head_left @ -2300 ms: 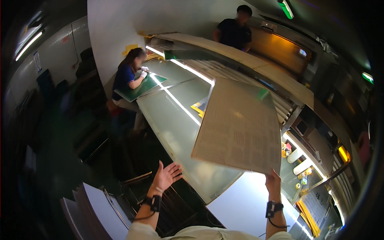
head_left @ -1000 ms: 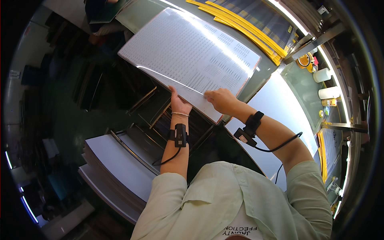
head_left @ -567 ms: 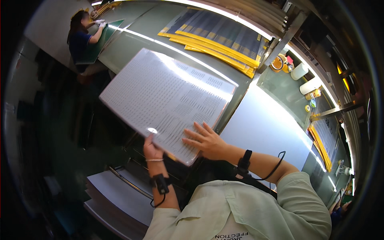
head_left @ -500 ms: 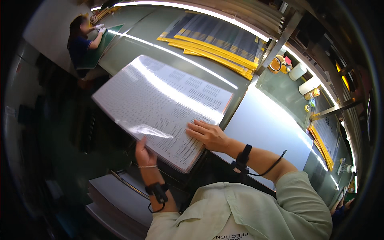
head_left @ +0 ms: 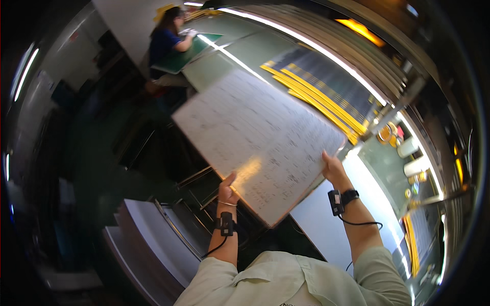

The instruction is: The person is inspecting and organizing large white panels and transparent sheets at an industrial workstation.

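A large white printed sheet or stack of sheets point(head_left: 265, 148), covered with rows of small dark marks, is held tilted in front of me. The picture is somewhat smeared, so its thickness is hard to tell. My left hand point(head_left: 227, 190) grips its near left edge, thumb on top and the other fingers hidden beneath. At the right edge, near the corner, my right hand point(head_left: 334, 170) holds it with the thumb upward; its remaining fingers are mostly covered. A glossy orange reflection lies on the surface beside my left thumb.
Yellow-edged dark panels point(head_left: 326, 86) lie on the green table point(head_left: 219, 69) beyond. A pale board point(head_left: 326, 219) is at the right, below rolls and tape point(head_left: 414, 166). White boards point(head_left: 153, 229) stand by a metal rail at lower left. A co-worker point(head_left: 166, 48) sits far left.
My right hand has gone from lying flat on the sheets to gripping their right edge. The sheets appear raised from the table, and the whole view has swung leftward.
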The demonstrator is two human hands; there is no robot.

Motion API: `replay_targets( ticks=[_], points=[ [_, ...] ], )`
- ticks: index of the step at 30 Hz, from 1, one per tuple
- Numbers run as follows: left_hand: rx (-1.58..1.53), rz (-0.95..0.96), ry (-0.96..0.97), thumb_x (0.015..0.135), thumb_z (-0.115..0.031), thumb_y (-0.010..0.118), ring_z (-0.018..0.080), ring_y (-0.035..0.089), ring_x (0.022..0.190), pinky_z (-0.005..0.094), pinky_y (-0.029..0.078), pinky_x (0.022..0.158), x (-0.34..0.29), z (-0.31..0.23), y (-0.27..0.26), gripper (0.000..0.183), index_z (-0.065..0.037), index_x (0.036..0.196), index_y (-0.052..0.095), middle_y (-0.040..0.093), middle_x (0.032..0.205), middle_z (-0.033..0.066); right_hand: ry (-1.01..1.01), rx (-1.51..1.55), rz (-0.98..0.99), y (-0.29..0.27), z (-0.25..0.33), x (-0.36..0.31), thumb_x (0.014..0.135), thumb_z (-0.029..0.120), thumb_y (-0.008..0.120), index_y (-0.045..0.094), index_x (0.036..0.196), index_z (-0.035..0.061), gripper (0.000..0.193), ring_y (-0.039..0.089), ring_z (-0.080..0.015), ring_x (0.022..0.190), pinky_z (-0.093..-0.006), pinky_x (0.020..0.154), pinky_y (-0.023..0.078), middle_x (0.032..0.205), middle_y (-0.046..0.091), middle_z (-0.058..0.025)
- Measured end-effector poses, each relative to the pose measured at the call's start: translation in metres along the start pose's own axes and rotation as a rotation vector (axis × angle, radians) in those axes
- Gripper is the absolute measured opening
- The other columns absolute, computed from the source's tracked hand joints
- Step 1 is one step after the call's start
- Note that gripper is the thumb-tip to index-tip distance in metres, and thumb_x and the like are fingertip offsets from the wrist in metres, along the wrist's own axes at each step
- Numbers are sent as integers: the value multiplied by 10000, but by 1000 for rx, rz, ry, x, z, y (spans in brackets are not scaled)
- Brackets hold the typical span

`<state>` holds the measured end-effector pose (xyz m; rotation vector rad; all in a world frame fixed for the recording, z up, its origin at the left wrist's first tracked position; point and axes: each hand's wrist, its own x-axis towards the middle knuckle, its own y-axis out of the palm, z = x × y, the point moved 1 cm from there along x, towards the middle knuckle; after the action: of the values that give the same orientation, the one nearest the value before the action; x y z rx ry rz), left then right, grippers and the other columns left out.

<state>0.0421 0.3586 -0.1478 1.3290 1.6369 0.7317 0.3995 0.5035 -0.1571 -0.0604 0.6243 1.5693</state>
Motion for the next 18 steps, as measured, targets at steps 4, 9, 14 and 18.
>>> replay_targets(
  ticks=[4,9,14,18],
  points=[
    [-92,-285,31,838,-87,509,301,449,1107,463,343,958,-12,19,-47,373,-11,1191,419,486,1176,144,10,-1665,-132,71,16,-77,692,342,680,551,870,-11,415,559,-281,897,-361,733,445,959,580,-197],
    [-295,-118,-66,876,-141,446,305,414,1143,473,298,986,-11,49,-40,380,-4,1224,376,446,1225,153,-673,-1613,355,173,-47,-154,682,397,662,520,910,-20,496,443,-404,1066,-419,867,386,1170,450,-255],
    [-375,-135,8,896,-254,420,316,396,1156,485,273,994,-17,44,-19,421,-16,1239,364,434,1243,151,-465,-1498,387,174,-101,-137,704,409,637,494,1036,-34,571,341,-487,1136,-515,931,304,1238,376,-284],
    [-382,-58,50,863,-499,365,311,335,1198,474,249,1001,-18,31,-13,613,-58,1286,315,366,1303,129,-656,-1784,415,207,-80,-162,748,262,583,481,1052,-36,438,387,-488,1105,-493,886,370,1236,364,-315]
  ],
)
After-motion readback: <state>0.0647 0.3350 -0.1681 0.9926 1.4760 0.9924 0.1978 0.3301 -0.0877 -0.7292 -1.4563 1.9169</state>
